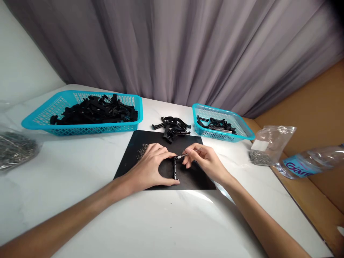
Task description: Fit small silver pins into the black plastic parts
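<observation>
Between the thumb and fingers of my left hand [153, 165] a narrow black plastic part [175, 170] is held by its two ends, over a dark mat [193, 182]. My right hand [200, 157] pinches a thin tool with a metallic shaft [183, 156], and its tip meets the far end of the part. The exact kind of tool is too small to make out. Beside my left fingers lies a scatter of tiny metal pieces [141, 150]. Just beyond both hands sits a small pile of black plastic parts [173, 128].
A large blue basket [94, 129] of black parts stands at the back left, a smaller blue basket [223, 137] at the back right. Bags of small metal pieces lie left [16, 148] and right [264, 150]. A plastic bottle [309, 163] lies near the right edge.
</observation>
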The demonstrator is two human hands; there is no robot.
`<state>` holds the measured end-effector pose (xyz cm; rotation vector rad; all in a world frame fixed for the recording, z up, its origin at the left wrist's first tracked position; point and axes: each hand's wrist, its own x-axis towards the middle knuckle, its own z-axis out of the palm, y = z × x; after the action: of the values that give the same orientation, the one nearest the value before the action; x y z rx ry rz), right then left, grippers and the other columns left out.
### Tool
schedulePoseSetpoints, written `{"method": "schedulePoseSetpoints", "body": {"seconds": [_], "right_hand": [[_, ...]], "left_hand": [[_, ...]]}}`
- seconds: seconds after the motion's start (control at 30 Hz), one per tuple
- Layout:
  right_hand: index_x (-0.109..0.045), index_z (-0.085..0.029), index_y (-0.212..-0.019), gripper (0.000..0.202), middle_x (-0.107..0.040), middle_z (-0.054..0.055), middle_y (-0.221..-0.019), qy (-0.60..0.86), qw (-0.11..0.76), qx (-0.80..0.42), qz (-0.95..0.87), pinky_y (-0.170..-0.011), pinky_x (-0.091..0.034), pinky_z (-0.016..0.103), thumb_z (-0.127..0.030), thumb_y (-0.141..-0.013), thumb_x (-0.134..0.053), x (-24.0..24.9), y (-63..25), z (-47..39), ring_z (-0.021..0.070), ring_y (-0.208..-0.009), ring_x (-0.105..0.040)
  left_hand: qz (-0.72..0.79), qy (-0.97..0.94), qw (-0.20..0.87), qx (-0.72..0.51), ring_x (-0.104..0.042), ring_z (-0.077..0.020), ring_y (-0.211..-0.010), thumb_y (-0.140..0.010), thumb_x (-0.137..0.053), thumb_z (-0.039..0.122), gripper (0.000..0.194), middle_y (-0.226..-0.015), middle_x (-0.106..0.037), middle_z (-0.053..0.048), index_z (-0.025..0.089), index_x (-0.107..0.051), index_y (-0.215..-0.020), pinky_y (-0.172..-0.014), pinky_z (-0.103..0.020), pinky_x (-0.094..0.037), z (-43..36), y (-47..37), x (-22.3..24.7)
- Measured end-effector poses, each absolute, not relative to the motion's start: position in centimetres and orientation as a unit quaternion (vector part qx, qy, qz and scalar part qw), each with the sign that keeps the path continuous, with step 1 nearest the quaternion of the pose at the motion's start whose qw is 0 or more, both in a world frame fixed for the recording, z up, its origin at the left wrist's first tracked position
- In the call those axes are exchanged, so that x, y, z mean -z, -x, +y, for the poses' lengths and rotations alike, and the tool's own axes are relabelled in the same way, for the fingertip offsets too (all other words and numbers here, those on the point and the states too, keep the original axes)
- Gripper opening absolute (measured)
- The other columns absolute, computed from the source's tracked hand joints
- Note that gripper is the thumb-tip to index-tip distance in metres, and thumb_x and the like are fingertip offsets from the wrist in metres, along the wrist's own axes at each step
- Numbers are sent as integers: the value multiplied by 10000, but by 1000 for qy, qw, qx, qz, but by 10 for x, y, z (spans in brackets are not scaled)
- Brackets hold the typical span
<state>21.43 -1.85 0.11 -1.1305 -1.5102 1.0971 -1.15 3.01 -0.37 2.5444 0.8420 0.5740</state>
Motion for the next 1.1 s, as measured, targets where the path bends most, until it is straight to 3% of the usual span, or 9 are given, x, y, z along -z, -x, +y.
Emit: {"method": "schedulePoseSetpoints", "body": {"seconds": [0.23, 0.5, 0.67, 0.77, 0.83, 0.93, 1.03, 1.1], "right_hand": [[-696, -137, -973, 403, -767, 86, -822, 427, 466, -501, -591, -732, -611, 346, -535, -950, -633, 1, -209, -20, 188, -692, -743], [-718, -137, -1000, 524, -741, 83, -818, 446, 452, -495, -593, -758, -600, 371, -637, -941, -572, -1, -200, -23, 192, -701, -711], [-630, -200, -790, 487, -657, 50, -854, 522, 489, -278, -641, -817, -501, 310, -540, -1055, -402, -9, -206, -26, 172, -825, -616], [-510, -223, -769, 448, -610, 23, -805, 537, 497, -228, -643, -743, -468, 295, -458, -1092, -308, -9, -199, -32, 159, -749, -574], [-531, -228, -838, 346, -638, 19, -815, 544, 445, -226, -674, -717, -463, 297, -413, -1080, -366, -3, -187, -37, 169, -753, -600], [-608, -232, -954, 163, -704, 33, -850, 585, 356, -164, -710, -714, -468, 331, -378, -924, -672, 6, -167, -43, 239, -831, -653], [-671, -236, -954, 61, -728, 42, -861, 602, 367, -118, -699, -686, -476, 337, -266, -901, -673, 8, -163, -43, 252, -830, -675], [-709, -245, -987, 96, -745, 44, -895, 598, 402, -79, -689, -705, -484, 338, -236, -929, -634, 3, -175, -37, 247, -850, -674]], "left_hand": [[296, -907, 202, -220, -506, -303, -1065, -646, -861, 616, 728, -1006, -636, -61, 188, -686, -1207, -961, -460, -432, 32, 10, 8], [294, -909, 195, -224, -497, -305, -1073, -646, -865, 609, 736, -998, -640, -59, 187, -686, -1222, -965, -461, -425, 31, 11, 6], [295, -914, 178, -215, -500, -302, -1069, -662, -852, 612, 696, -999, -653, -47, 213, -680, -1206, -972, -461, -409, 32, 13, 3], [290, -916, 166, -220, -505, -302, -1075, -679, -845, 598, 666, -1031, -656, -48, 228, -664, -1202, -976, -463, -403, 31, 14, 4], [295, -915, 148, -231, -508, -301, -1076, -699, -840, 570, 627, -1062, -650, -54, 226, -654, -1189, -977, -468, -399, 30, 15, 5], [312, -910, 122, -243, -522, -297, -1073, -719, -846, 451, 546, -1094, -638, -58, 221, -639, -1169, -989, -477, -394, 27, 17, 2], [325, -906, 126, -240, -534, -309, -1080, -679, -862, 538, 649, -1107, -639, -57, 234, -618, -1197, -990, -486, -409, 28, 20, -5], [348, -894, 134, -247, -542, -311, -1103, -732, -810, 605, 655, -1134, -638, -59, 248, -598, -1238, -994, -481, -423, 31, 23, -11]]}}
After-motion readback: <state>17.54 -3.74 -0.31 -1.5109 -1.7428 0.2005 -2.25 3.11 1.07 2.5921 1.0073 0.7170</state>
